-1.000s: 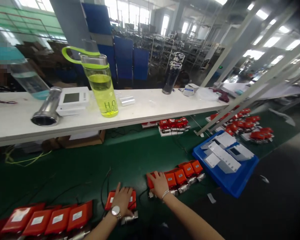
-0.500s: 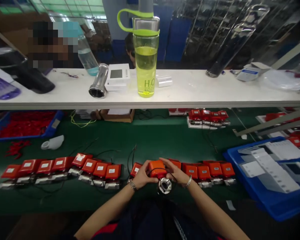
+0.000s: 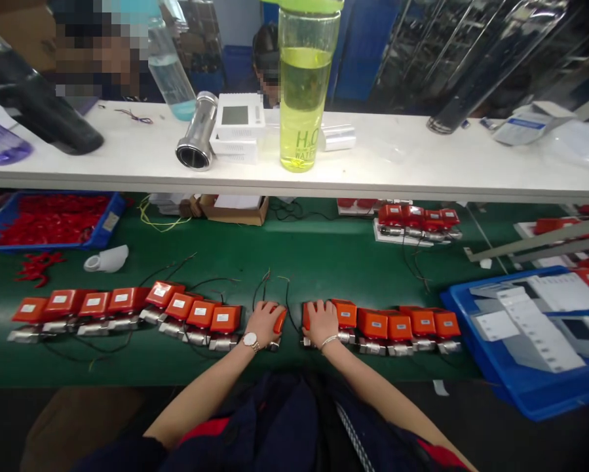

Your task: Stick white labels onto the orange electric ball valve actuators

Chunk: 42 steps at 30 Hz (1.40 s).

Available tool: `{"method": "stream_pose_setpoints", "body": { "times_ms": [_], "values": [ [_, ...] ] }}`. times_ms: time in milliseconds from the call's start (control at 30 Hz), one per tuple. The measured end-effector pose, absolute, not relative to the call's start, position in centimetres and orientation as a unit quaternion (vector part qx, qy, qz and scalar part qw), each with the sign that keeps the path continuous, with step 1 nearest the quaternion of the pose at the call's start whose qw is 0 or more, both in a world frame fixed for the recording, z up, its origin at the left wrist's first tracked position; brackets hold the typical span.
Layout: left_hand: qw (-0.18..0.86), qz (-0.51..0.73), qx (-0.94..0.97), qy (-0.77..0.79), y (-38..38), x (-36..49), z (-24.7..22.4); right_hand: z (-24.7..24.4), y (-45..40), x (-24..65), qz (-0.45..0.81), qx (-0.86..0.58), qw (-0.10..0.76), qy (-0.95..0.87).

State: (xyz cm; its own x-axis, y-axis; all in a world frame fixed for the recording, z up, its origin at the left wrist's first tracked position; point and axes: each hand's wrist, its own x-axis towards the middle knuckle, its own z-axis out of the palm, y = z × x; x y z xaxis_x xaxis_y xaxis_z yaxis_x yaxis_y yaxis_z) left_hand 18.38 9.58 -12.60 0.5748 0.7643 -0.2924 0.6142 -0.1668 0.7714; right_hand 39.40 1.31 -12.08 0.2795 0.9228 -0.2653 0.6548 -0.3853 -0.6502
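My left hand (image 3: 263, 326), with a watch on its wrist, is wrapped over an orange-boxed electric valve (image 3: 280, 319) on the green bench, at the right end of the left row. My right hand (image 3: 322, 322), wearing a bracelet, grips another orange-boxed valve (image 3: 305, 317) at the left end of the right row. A narrow gap of bench separates these two valves. My hands cover most of both. Close to my left hand stands a labelled valve (image 3: 226, 318); beside my right hand is one more valve (image 3: 345, 313). Thin dark wires run behind them.
A blue tray (image 3: 530, 403) with white panels stands at the right; a blue bin (image 3: 108, 223) of red parts is at the back left. Above the bench runs a white shelf (image 3: 373, 174) bearing a yellow-green water bottle (image 3: 301, 118) and a metal tube (image 3: 197, 134). People sit beyond it.
Both hands held one valve up in the middle, its metal opening facing me. Now they are apart, lower, each on a separate valve on the bench. The view has tilted downward.
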Motion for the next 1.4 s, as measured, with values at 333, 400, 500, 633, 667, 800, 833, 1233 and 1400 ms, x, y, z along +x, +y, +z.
{"method": "stream_pose_setpoints", "body": {
  "times_ms": [333,400,500,633,667,800,833,1233,1400],
  "values": [
    [0.619,0.239,0.634,0.396,7.8,18.4,-10.3,-9.8,1.9,40.3,0.458,-0.578,0.302,-0.604],
    [0.619,0.247,0.629,0.401,6.7,19.0,-10.4,-9.5,2.2,40.0,0.482,-0.552,0.318,-0.602],
    [0.573,0.242,0.647,0.442,7.1,17.5,-10.8,-9.9,2.6,39.2,0.475,-0.56,0.324,-0.597],
    [0.45,0.193,0.7,0.519,9.9,11.2,-11.1,-11.3,3.6,37.6,0.406,-0.617,0.28,-0.613],
    [0.423,0.172,0.717,0.526,10.6,9.5,-11.1,-11.7,3.8,37.1,0.392,-0.624,0.262,-0.623],
    [0.359,0.099,0.774,0.513,12.5,5.1,-11.1,-13.0,4.3,35.5,0.366,-0.611,0.199,-0.673],
    [0.352,0.088,0.783,0.506,12.9,4.8,-11.1,-13.2,4.4,35.4,0.365,-0.604,0.191,-0.683],
    [0.506,0.255,0.705,0.426,11.1,6.7,-9.2,-9.9,6.8,32.7,0.482,-0.486,0.292,-0.668],
    [0.525,0.292,0.679,0.421,8.7,7.6,-9.7,-8.4,7.7,31.2,0.516,-0.45,0.307,-0.661]
  ]
}}
